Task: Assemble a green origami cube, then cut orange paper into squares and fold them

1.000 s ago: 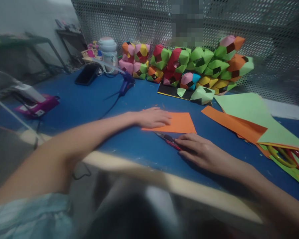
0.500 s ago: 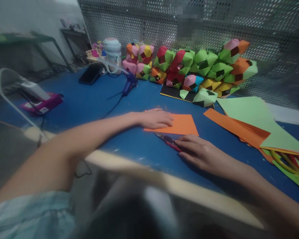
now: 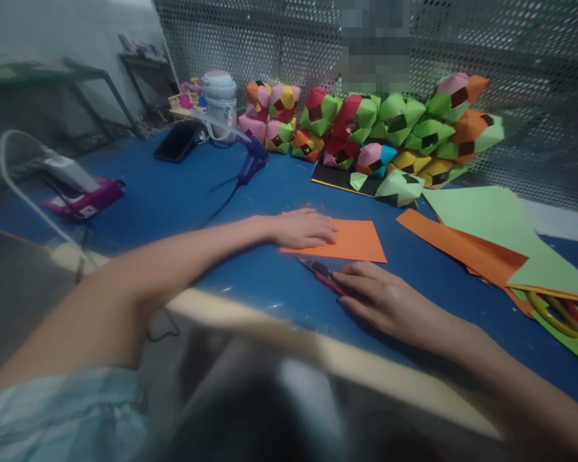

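My left hand [image 3: 306, 229] lies flat, fingers stretched out, on an orange sheet of paper [image 3: 359, 240] and covers its left part. Just in front of the paper's near edge, my right hand [image 3: 383, 292] grips a utility knife [image 3: 325, 277] with a red and dark handle. Its narrow blade points to the left, close to the edge of the sheet; whether it touches the paper I cannot tell.
Folded paper shapes [image 3: 351, 119] in many colours stand stacked along the perforated metal panel. A glue gun [image 3: 252, 160], a phone [image 3: 178, 141], a bottle [image 3: 220, 102] and a purple power strip [image 3: 89, 200] are leftward. Rightward lie green sheets [image 3: 486, 218], an orange strip [image 3: 462, 240] and yellow-handled scissors [image 3: 553, 314].
My right hand has slid slightly left with the utility knife along the paper's near edge. My left hand stays put on the sheet. The whole view has shifted a little.
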`<state>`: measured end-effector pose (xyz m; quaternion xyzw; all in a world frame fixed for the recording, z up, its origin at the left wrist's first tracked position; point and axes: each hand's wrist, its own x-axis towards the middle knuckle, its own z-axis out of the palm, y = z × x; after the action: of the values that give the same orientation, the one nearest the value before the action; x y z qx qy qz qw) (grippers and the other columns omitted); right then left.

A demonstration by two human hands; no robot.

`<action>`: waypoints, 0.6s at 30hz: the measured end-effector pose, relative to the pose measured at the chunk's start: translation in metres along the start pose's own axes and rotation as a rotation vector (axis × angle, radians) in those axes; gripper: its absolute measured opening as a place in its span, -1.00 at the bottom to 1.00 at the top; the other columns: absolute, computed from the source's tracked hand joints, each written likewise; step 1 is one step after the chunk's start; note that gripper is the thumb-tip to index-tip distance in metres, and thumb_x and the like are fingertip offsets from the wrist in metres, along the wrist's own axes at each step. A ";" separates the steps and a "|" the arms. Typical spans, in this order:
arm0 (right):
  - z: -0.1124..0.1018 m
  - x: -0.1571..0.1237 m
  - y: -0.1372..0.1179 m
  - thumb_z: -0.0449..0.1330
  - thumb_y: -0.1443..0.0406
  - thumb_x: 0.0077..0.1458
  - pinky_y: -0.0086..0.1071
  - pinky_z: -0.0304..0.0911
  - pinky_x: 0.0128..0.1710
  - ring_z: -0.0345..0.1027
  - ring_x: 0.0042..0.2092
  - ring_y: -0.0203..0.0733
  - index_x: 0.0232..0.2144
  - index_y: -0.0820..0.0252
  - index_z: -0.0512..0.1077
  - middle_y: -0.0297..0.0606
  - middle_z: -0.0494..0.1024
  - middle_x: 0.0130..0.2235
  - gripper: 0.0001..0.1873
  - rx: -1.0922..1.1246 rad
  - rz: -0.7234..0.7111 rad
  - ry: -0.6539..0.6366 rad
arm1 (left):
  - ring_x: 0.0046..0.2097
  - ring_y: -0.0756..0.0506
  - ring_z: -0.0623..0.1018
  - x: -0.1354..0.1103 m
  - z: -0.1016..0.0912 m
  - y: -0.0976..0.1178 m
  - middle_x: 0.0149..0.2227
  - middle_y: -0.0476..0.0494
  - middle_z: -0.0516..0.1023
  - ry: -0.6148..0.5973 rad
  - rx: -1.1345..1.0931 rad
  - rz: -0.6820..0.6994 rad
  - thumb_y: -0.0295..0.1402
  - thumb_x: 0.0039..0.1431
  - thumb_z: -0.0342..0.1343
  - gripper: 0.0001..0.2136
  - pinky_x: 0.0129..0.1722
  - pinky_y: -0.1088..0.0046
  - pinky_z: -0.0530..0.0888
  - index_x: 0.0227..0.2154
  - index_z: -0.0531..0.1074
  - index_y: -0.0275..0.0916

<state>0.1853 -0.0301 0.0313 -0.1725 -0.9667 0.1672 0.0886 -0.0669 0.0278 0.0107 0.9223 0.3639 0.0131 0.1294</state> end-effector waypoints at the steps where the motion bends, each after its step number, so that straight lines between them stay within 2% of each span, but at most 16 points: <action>1: 0.000 0.000 0.000 -0.02 0.26 0.33 -0.21 0.43 -0.13 0.42 -0.12 -0.08 0.01 0.29 0.45 0.01 0.48 -0.09 -0.65 0.002 0.002 -0.003 | 0.38 -0.15 0.14 0.000 0.000 0.000 0.35 -0.08 0.23 0.002 -0.001 0.004 -0.21 0.36 -0.19 -0.61 0.33 0.17 -0.01 0.14 0.36 -0.08; 11: 0.004 0.004 -0.001 0.00 0.29 0.31 -0.20 0.43 -0.13 0.43 -0.11 -0.07 0.00 0.30 0.46 0.02 0.50 -0.10 -0.66 -0.008 -0.022 0.021 | 0.38 -0.12 0.14 0.000 0.001 -0.001 0.34 -0.04 0.24 0.013 -0.031 0.011 -0.18 0.36 -0.20 -0.60 0.34 0.22 -0.03 0.13 0.37 -0.05; 18: 0.004 0.007 -0.003 0.01 0.30 0.31 -0.23 0.43 -0.14 0.43 -0.11 -0.08 0.00 0.26 0.47 0.01 0.50 -0.09 -0.67 0.014 -0.029 0.024 | 0.39 -0.16 0.12 0.000 -0.001 0.001 0.35 -0.10 0.22 -0.006 -0.043 -0.008 -0.21 0.36 -0.18 -0.61 0.34 0.17 -0.02 0.14 0.36 -0.10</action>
<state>0.1775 -0.0312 0.0294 -0.1599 -0.9667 0.1703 0.1040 -0.0661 0.0270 0.0118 0.9178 0.3670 0.0177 0.1501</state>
